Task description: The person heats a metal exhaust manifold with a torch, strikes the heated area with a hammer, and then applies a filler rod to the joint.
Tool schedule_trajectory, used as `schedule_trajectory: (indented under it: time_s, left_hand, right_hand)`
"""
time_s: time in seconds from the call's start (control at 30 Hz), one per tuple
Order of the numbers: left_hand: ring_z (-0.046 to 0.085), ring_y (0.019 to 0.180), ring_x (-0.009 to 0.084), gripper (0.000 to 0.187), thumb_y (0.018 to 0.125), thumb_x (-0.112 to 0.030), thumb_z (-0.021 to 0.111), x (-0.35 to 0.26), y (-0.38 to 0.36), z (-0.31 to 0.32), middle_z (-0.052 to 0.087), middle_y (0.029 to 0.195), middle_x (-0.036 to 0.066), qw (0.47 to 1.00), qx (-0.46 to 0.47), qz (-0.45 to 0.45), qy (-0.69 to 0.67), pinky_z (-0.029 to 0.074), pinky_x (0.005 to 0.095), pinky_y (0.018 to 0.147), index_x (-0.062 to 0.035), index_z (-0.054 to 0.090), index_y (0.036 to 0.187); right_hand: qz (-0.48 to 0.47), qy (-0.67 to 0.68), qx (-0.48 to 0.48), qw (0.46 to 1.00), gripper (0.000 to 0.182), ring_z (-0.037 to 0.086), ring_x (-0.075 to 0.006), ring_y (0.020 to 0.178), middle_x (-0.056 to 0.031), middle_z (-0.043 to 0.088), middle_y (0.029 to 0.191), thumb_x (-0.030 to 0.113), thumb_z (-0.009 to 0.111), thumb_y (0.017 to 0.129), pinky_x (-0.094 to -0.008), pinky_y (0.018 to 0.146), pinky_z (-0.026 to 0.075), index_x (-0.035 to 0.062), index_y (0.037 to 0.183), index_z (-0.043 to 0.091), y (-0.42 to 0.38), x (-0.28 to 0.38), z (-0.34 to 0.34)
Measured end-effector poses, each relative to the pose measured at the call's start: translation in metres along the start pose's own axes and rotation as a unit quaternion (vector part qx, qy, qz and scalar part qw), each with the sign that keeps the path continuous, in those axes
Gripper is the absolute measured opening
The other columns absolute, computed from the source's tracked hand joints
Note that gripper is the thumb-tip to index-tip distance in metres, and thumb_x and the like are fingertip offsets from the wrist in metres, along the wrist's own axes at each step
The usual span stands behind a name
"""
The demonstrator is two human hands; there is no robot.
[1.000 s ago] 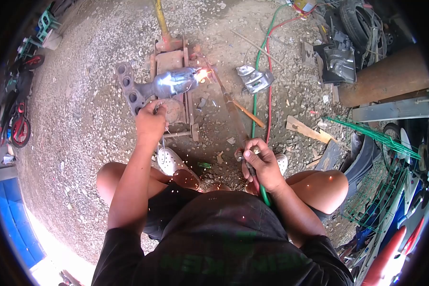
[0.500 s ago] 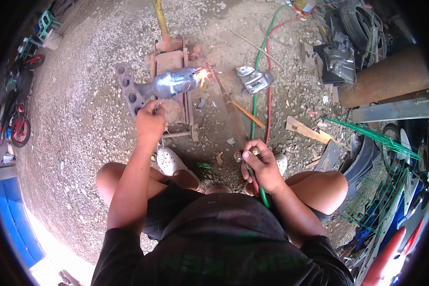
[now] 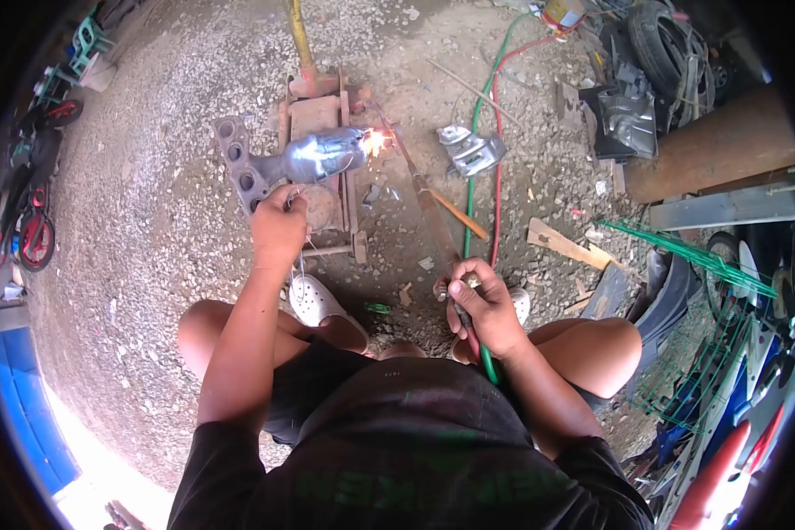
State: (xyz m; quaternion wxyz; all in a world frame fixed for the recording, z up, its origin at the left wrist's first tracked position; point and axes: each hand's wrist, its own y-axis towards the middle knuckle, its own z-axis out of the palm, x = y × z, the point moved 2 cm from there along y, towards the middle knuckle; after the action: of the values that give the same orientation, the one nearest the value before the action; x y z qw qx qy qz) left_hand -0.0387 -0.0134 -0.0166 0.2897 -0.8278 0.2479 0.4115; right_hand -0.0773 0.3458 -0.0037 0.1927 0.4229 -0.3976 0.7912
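My right hand (image 3: 483,305) is wrapped around the handle end of a gas torch (image 3: 433,212), with its long tube pointing up and away from me. A bright flame with sparks (image 3: 378,141) burns at the end of a metal exhaust manifold (image 3: 327,154), close to the torch tip. The manifold's flange with round holes (image 3: 246,182) lies to the left, just above my left hand (image 3: 279,228). Pinched in that hand is a thin metal wire (image 3: 302,261), whose tail curves down toward my shoe. The manifold rests across a rusty floor jack (image 3: 316,115).
Green (image 3: 474,132) and red hoses (image 3: 499,106) run over the gravel. A bent metal heat shield (image 3: 470,150) and a wooden stick (image 3: 458,213) lie right of the torch. A large rusty pipe (image 3: 715,146), a tire (image 3: 658,44) and green wire racks (image 3: 693,252) fill the right side.
Both hands and the manifold keep nearly the same place. The sparks at the flame have changed shape slightly, and the view has shifted a little.
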Motion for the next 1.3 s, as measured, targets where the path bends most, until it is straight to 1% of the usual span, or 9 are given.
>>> schedule_trajectory:
  time_s: [0.07,0.13,0.2,0.27,0.47,0.53,0.8,1.0,1.3]
  left_hand:
    - [0.068,0.058,0.0139,0.029,0.107,-0.019,0.070,-0.001,-0.001,-0.001,0.074,0.081,0.009,1.000,-0.011,0.007,0.016,0.053,0.0319,0.051,-0.0031,0.077,0.130]
    - [0.070,0.059,0.0156,0.029,0.106,-0.019,0.070,-0.005,-0.002,-0.002,0.075,0.080,0.011,0.999,-0.012,0.011,0.035,0.055,0.0337,0.054,-0.0039,0.077,0.129]
    - [0.072,0.060,0.0173,0.028,0.105,-0.018,0.070,0.000,0.001,-0.005,0.075,0.078,0.013,0.998,-0.018,0.015,0.052,0.057,0.0356,0.057,-0.0048,0.078,0.129]
    - [0.076,0.065,0.0277,0.028,0.103,-0.017,0.070,0.014,0.006,-0.003,0.076,0.079,0.020,0.981,-0.047,0.119,0.146,0.060,0.0406,0.066,-0.0088,0.079,0.128]
    - [0.076,0.094,0.0508,0.030,0.099,-0.018,0.069,0.012,-0.027,0.019,0.077,0.097,0.030,0.963,-0.014,0.162,0.216,0.061,0.0580,0.087,-0.0087,0.069,0.127]
    - [0.075,0.095,0.0517,0.031,0.099,-0.019,0.070,0.015,-0.035,0.036,0.077,0.098,0.031,0.972,-0.015,0.124,0.200,0.060,0.0599,0.085,-0.0097,0.067,0.128]
    - [0.076,0.094,0.0511,0.047,0.099,-0.028,0.073,0.032,-0.073,0.054,0.076,0.101,0.034,0.993,0.018,0.068,0.092,0.063,0.0576,0.088,-0.0017,0.065,0.137]
    - [0.075,0.097,0.0508,0.050,0.100,-0.028,0.071,0.043,-0.083,0.069,0.075,0.098,0.033,0.982,0.011,0.153,0.108,0.062,0.0565,0.092,0.0015,0.068,0.140]
    - [0.074,0.100,0.0475,0.048,0.100,-0.025,0.070,0.036,-0.072,0.059,0.075,0.099,0.032,0.987,0.007,0.126,0.104,0.061,0.0541,0.094,0.0019,0.069,0.140]
  right_hand:
    - [0.005,-0.020,-0.011,1.000,0.013,0.063,-0.0133,0.060,-0.0134,0.070,0.113,0.017,0.063,0.115,-0.0251,0.046,0.045,0.0086,0.120,0.054,-0.002,0.007,0.000]
    - [-0.001,-0.037,-0.020,0.999,0.013,0.061,-0.0104,0.056,-0.0037,0.066,0.081,0.021,0.065,0.115,-0.0245,0.044,0.043,0.0126,0.119,0.056,-0.006,0.026,-0.003]
    - [-0.013,-0.048,-0.023,0.998,0.012,0.059,-0.0097,0.053,-0.0033,0.064,0.069,0.021,0.063,0.116,-0.0240,0.044,0.042,0.0124,0.119,0.057,-0.012,0.053,-0.005]
    - [0.008,-0.033,-0.038,0.999,0.012,0.059,-0.0102,0.054,-0.0041,0.065,0.075,0.021,0.065,0.115,-0.0240,0.044,0.042,0.0115,0.119,0.059,-0.018,0.093,-0.008]
    - [-0.020,-0.036,-0.022,0.999,0.015,0.059,-0.0111,0.054,-0.0187,0.073,0.103,0.015,0.072,0.109,-0.0216,0.041,0.041,0.0097,0.119,0.062,-0.015,0.199,-0.023]
    - [-0.015,-0.039,-0.013,0.999,0.016,0.059,-0.0107,0.054,-0.0283,0.073,0.107,0.011,0.072,0.108,-0.0207,0.041,0.042,0.0098,0.121,0.062,-0.008,0.217,-0.027]
    - [0.075,-0.053,0.009,0.996,0.024,0.053,-0.0119,0.047,-0.0324,0.072,0.106,0.027,0.069,0.109,-0.0212,0.039,0.039,0.0086,0.122,0.062,0.024,0.219,-0.018]
    - [0.091,-0.087,0.012,0.992,0.021,0.055,-0.0132,0.051,-0.0341,0.071,0.108,0.025,0.063,0.112,-0.0219,0.040,0.040,0.0087,0.125,0.061,0.046,0.208,0.000]
    - [0.094,-0.073,0.001,0.993,0.021,0.056,-0.0134,0.051,-0.0341,0.071,0.108,0.025,0.066,0.111,-0.0203,0.039,0.039,0.0103,0.125,0.061,0.055,0.202,0.012]
